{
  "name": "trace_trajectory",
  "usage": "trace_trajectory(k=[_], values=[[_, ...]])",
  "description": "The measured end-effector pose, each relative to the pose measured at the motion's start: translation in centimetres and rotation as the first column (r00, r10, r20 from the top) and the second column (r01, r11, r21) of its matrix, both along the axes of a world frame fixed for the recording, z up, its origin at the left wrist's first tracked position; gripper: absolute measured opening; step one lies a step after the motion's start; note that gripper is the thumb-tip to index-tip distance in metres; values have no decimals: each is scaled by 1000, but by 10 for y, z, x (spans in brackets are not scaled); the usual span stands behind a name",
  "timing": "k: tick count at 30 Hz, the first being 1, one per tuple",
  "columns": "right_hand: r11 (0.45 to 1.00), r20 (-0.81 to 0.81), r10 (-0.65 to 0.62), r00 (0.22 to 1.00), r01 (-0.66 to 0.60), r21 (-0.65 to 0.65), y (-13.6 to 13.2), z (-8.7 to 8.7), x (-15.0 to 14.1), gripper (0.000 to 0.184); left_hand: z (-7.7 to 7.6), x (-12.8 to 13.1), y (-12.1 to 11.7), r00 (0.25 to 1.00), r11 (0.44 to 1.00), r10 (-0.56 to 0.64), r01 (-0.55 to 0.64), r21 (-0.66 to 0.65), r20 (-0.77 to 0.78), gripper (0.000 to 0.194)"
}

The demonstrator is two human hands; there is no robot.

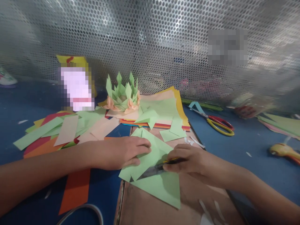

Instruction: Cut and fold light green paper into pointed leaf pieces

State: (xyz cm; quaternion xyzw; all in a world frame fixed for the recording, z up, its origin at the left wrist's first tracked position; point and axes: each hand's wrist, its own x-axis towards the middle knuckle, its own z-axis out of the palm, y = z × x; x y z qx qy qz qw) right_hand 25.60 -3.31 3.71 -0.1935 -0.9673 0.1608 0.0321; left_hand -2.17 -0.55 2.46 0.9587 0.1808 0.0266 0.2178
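Note:
My left hand [131, 150] lies palm down on a folded sheet of light green paper [152, 154], its fingers stretched out and slightly bent. My right hand [187, 161] is closed around a black and yellow utility knife [174, 160]. The knife's blade points left and lies in the gap between the upper layer of green paper and a triangular lower flap [161, 189]. Beneath the paper is a brown board [145, 206]. Behind the hands stands a green folded-paper crown [123, 93] with peach paper pieces around its base.
A stack of coloured paper [161, 100] lies behind the board. Loose paper strips [47, 131] spread out at left, with an orange strip [76, 190] nearer. Red and yellow scissors [217, 123] lie at right. A white ring [93, 207] is at the front edge.

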Motion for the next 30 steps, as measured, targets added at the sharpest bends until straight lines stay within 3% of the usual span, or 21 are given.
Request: trace_trajectory(k=[5,8,11,17,22,25,28,30], values=[[993,-4,23,1000,-23,-112,4,6,7,39,2,-2,-2,1000,1000,-2,2,-15,30,35],[987,-4,-67,998,66,-146,12,10,18,34,6,-3,-4,1000,999,23,-23,-46,-4,45],[970,-33,-199,979,193,-146,24,9,36,32,3,-4,-4,999,997,48,-49,-65,-16,67],[911,-63,-411,909,412,-2,42,-4,70,26,-8,-2,1,999,992,50,-50,-114,-2,82],[829,104,-555,826,538,150,44,-4,75,26,-6,0,1,999,995,12,-8,-103,31,72],[814,139,-562,815,515,268,39,0,65,28,-5,0,0,997,996,-37,43,-83,67,63],[808,69,-507,859,446,386,27,1,43,30,-2,2,-2,994,995,-82,86,-54,77,58],[858,62,-419,906,373,352,18,1,25,34,2,5,-6,991,993,-114,115,-15,64,50]])
